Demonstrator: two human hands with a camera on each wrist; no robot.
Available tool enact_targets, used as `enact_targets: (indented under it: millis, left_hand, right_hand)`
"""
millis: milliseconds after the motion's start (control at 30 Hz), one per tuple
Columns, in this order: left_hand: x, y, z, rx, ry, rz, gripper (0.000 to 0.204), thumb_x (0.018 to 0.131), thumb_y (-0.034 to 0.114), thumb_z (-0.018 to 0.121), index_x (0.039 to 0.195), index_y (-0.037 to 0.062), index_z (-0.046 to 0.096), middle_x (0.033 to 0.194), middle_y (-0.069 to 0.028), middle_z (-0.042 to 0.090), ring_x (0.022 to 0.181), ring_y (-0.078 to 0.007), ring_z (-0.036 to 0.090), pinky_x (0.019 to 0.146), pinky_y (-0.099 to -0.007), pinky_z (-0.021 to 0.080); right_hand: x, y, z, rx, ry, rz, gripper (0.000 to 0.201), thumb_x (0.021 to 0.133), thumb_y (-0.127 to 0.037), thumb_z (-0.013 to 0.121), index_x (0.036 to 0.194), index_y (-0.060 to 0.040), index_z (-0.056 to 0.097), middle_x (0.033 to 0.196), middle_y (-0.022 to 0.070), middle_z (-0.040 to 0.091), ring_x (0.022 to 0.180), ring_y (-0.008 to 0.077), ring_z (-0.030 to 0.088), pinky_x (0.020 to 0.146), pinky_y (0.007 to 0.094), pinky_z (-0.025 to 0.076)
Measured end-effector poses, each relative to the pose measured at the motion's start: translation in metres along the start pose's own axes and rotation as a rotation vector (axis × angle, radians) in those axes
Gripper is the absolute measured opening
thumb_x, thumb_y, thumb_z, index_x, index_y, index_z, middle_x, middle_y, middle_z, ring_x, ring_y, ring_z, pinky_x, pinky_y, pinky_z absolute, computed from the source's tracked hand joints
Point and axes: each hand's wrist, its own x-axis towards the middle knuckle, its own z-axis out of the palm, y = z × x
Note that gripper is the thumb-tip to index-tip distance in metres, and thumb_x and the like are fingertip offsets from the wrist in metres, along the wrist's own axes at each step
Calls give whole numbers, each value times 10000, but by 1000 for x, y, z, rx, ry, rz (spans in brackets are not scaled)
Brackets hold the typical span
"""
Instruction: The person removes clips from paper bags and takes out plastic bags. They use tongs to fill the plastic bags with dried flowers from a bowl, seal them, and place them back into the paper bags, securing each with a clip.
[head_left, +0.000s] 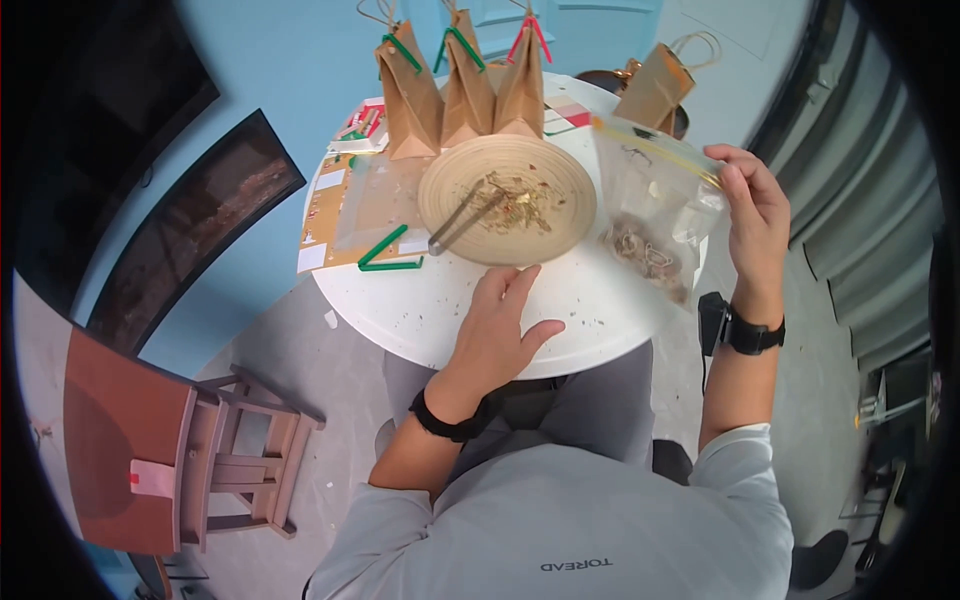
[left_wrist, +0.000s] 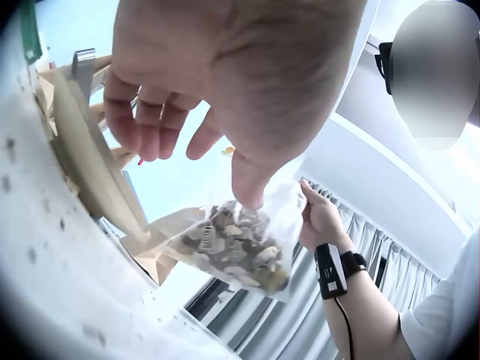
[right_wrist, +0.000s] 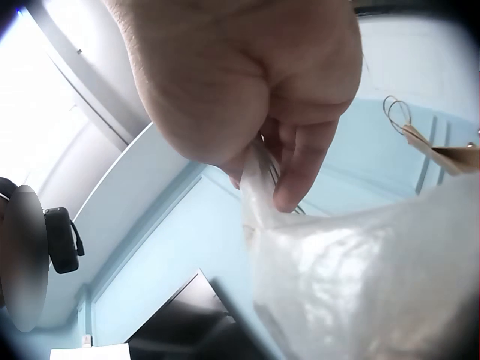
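Observation:
My right hand (head_left: 757,215) pinches the top corner of a clear zip bag (head_left: 668,205), which hangs over the table's right side. Dried brown and pale pieces (left_wrist: 238,244) fill the bag's lower part. In the right wrist view the bag's plastic (right_wrist: 337,277) is gathered between thumb and fingers. My left hand (head_left: 497,335) is held over the table's front with fingers extended and thumb spread, fingertips close to the near rim of a round woven plate (head_left: 450,225). On that plate lie dried herb bits (head_left: 525,200) and metal tongs (head_left: 465,218).
Three brown paper bags (head_left: 412,110) with green and red clips stand behind the plate; another paper bag (head_left: 655,90) stands back right. A green clip (head_left: 392,264) and printed sheets (head_left: 330,215) lie on the left of the white table (head_left: 400,315). Crumbs dot its front.

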Motion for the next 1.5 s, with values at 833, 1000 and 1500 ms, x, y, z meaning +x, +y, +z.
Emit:
enact_targets:
  millis: [833, 1000, 1500]
  left_hand:
    - [-8, 44, -59, -664, 238, -209, 186, 993, 134, 767, 1121, 0, 779, 964, -8, 740, 837, -76, 619, 790, -241, 492]
    - [-23, 52, -50, -811, 288, -89, 203, 973, 75, 780, 1154, -14, 753, 1031, -23, 739, 926, -95, 641, 864, -252, 499]
    - [-4, 98, -64, 190, 551, 296, 383, 802, 181, 896, 1137, 82, 738, 1138, -62, 678, 1153, -251, 606, 965, -407, 472]
  right_hand:
    - [-98, -4, 39, 477, -281, 217, 347, 950, 35, 752, 1283, 22, 655, 1031, 45, 740, 901, 95, 680, 827, 232, 547]
    - [-122, -20, 48, 388, -196, 166, 322, 960, 16, 756, 1268, 14, 665, 1049, 34, 740, 922, 82, 673, 843, 228, 539]
    - [-129, -28, 54, 128, -142, 82, 106, 990, -95, 754, 1007, 8, 737, 891, 22, 739, 820, 89, 655, 757, 249, 521]
